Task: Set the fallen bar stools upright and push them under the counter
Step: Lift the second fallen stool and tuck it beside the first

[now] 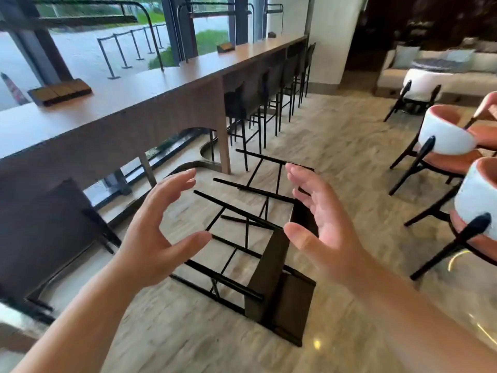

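Reaching out with both hands, you are at the very start of the righting step: neither hand touches anything yet. In the head view your left hand [158,227] sits at centre-left of the frame, fingers spread and gently curved, thumb pointing right; your right hand [314,219] sits at centre-right, fingers straight and loosely together, palm facing inward. Both are empty and hover above the stools.

Two fallen stools lie on the floor [349,162] in the centre of the frame. The near stool [279,286] is on its side at lower centre, its dark seat and back toward the right and its black legs pointing left at the counter [161,84]. The far stool [266,179] lies just beyond it, partly hidden behind your right hand, its seat hard to make out. Upright stools [242,103] are tucked under the counter further up the frame. White chairs [443,130] stand at the right edge.

The next move probably calls for lowering your hands onto the near stool, gripping seat edge and a leg, then tipping it onto its feet. Mind that the two frames seem close together; lifting one may snag the other.
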